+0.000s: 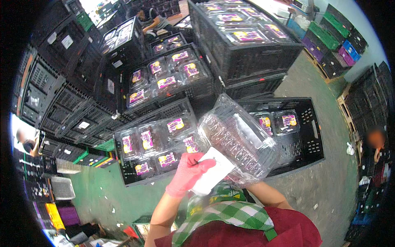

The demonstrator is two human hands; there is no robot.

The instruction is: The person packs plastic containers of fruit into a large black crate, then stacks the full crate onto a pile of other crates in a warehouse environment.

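My left hand point(191, 168), in a pink knit glove, grips a white sheet of paper or card point(217, 173) between thumb and fingers. A thin dark item, too small to name, shows at the fingers. Against my right side, a large bundle of clear plastic clamshell containers point(237, 139), partly wrapped in film, is held up by my right hand point(234, 178), which is mostly hidden beneath it. Below the bundle is a black plastic crate point(304, 148) with labelled clear packs point(286, 122). Left of it, another black crate point(122, 173) holds several packs of dark contents point(148, 139).
Ahead stand stacked black crates point(262, 61) filled with similar labelled packs. More crates point(77, 117) form a wall on the left. A person point(155, 21) sits at the back; another point(375, 142) is at the far right. Green and purple crates point(322, 35) rest on a pallet.
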